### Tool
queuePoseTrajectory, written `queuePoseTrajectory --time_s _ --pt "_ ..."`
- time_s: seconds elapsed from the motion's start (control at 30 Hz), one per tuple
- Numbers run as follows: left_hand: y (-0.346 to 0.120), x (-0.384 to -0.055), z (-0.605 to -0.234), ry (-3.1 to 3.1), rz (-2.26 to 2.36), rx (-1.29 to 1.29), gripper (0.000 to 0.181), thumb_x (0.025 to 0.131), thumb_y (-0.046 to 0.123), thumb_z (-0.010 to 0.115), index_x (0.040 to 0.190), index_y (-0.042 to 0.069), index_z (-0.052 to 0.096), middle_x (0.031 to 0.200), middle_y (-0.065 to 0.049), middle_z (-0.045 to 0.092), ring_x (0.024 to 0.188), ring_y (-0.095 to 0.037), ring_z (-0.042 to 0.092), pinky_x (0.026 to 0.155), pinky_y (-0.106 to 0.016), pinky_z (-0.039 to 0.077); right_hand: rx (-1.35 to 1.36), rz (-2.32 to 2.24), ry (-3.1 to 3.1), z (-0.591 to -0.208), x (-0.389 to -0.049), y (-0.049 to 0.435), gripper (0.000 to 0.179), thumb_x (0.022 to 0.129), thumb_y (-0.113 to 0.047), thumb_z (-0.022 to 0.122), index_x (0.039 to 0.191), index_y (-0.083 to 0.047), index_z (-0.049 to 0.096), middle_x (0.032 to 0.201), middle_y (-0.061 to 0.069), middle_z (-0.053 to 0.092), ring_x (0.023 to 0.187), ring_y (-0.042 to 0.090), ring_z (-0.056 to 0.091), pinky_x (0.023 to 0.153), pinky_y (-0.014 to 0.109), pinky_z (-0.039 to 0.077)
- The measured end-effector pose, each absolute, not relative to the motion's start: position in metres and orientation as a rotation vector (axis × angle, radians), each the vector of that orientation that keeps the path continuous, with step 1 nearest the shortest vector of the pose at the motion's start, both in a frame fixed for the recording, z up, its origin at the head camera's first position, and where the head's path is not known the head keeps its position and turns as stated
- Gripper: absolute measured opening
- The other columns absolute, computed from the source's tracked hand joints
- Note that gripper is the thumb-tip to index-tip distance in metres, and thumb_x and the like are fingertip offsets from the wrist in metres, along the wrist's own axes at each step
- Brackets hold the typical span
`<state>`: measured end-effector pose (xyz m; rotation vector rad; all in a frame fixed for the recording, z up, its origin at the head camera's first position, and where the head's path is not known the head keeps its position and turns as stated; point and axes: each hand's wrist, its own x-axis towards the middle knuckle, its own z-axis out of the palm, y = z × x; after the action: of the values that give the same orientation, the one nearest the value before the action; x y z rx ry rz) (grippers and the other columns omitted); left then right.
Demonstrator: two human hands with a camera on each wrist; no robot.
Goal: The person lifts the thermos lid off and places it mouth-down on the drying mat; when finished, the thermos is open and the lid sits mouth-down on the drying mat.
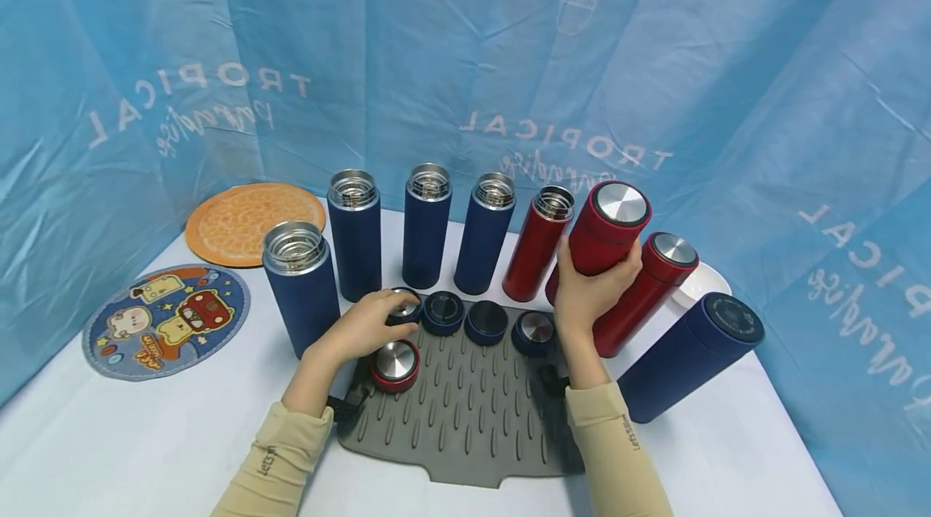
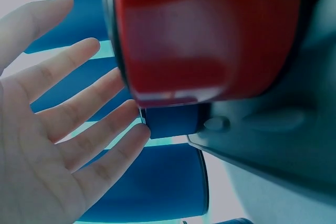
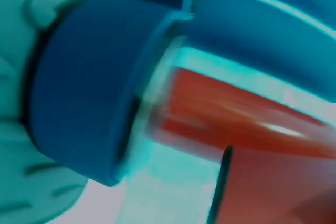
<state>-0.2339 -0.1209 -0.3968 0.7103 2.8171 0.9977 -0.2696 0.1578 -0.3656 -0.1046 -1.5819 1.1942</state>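
Observation:
My right hand (image 1: 592, 287) grips a red thermos (image 1: 604, 234) by its body, its steel-topped lid on. The thermos leans a little to the right. My left hand (image 1: 367, 325) reaches over a navy lid (image 1: 404, 310) at the mat's back left corner, fingers nearly straight and spread in the left wrist view. A red lid (image 1: 396, 363) with a steel top sits just in front of that hand. Two black-topped navy lids (image 1: 444, 312) and a steel-topped navy lid (image 1: 535, 331) continue the row on the grey ridged mat (image 1: 465, 428).
Several uncapped navy thermoses (image 1: 354, 246) and an uncapped red thermos (image 1: 537, 250) stand behind the mat. Capped red (image 1: 640, 299) and navy thermoses (image 1: 680, 363) stand right, near a white dish (image 1: 704, 283). Left lie a pizza-print mat (image 1: 247, 222) and a cartoon mat (image 1: 163, 323). Blue curtains (image 1: 436, 32) enclose the table.

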Motion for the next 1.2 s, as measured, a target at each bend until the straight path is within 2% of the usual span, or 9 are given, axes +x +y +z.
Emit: queuePoseTrajectory --time_s 0.13,0.33,0.43,0.6,0.87,1.07,1.2 --pt "-0.121 -0.234 -0.397 2.814 1.006 0.717 0.039 0.087 0.021 0.063 0.121 0.004 0.057 0.117 -0.018 0.057 0.109 -0.032 0.054 0.089 -0.047 0.045 0.126 1.144 -1.591 -0.361 -0.253 0.157 0.072 0.073 -0.018 0.075 0.132 -0.012 0.034 0.125 0.007 0.052 0.111 0.018 0.051 0.091 0.039 0.044" --pt "-0.121 -0.234 -0.398 2.823 0.995 0.721 0.038 0.087 0.021 0.063 0.121 0.003 0.057 0.117 -0.018 0.058 0.108 -0.031 0.055 0.088 -0.046 0.045 0.366 0.816 -1.779 -0.360 -0.236 0.155 0.063 0.073 -0.038 0.070 0.126 -0.014 0.043 0.113 0.014 0.060 0.098 0.029 0.059 0.081 0.046 0.049" --pt "-0.121 -0.234 -0.398 2.826 0.995 0.727 0.038 0.087 0.021 0.063 0.120 0.003 0.057 0.116 -0.018 0.058 0.107 -0.031 0.055 0.088 -0.046 0.045 0.489 0.641 -1.890 -0.363 -0.230 0.154 0.066 0.070 -0.038 0.071 0.127 -0.013 0.047 0.107 0.016 0.062 0.094 0.032 0.059 0.079 0.049 0.049" --pt "-0.122 -0.235 -0.398 2.827 0.990 0.741 0.039 0.087 0.023 0.062 0.121 0.003 0.057 0.115 -0.018 0.058 0.107 -0.031 0.055 0.087 -0.046 0.045 0.631 0.410 -2.045 -0.368 -0.223 0.153 0.078 0.058 -0.031 0.081 0.128 -0.016 0.051 0.102 0.014 0.062 0.087 0.031 0.061 0.073 0.047 0.051" --pt "-0.119 -0.234 -0.395 2.866 1.077 0.700 0.034 0.091 0.020 0.057 0.122 0.004 0.057 0.120 -0.015 0.057 0.112 -0.031 0.053 0.092 -0.047 0.043 0.742 0.123 -2.248 -0.374 -0.215 0.148 0.087 0.054 -0.037 0.084 0.132 -0.025 0.049 0.102 0.011 0.063 0.087 0.027 0.061 0.076 0.045 0.050" --pt "-0.109 -0.228 -0.389 2.784 1.487 0.750 0.037 0.097 0.025 0.048 0.130 0.010 0.051 0.127 -0.008 0.053 0.114 -0.025 0.053 0.091 -0.045 0.045 0.776 0.061 -2.312 -0.380 -0.214 0.144 0.091 0.053 -0.039 0.085 0.135 -0.027 0.047 0.103 0.010 0.063 0.087 0.026 0.060 0.077 0.043 0.051" --pt "-0.102 -0.224 -0.385 2.525 1.687 0.834 0.055 0.089 0.023 0.062 0.138 0.017 0.041 0.137 -0.008 0.041 0.118 -0.028 0.048 0.092 -0.046 0.045 0.802 0.041 -2.327 -0.384 -0.215 0.143 0.093 0.052 -0.040 0.086 0.135 -0.028 0.046 0.104 0.010 0.062 0.088 0.026 0.060 0.078 0.043 0.051"
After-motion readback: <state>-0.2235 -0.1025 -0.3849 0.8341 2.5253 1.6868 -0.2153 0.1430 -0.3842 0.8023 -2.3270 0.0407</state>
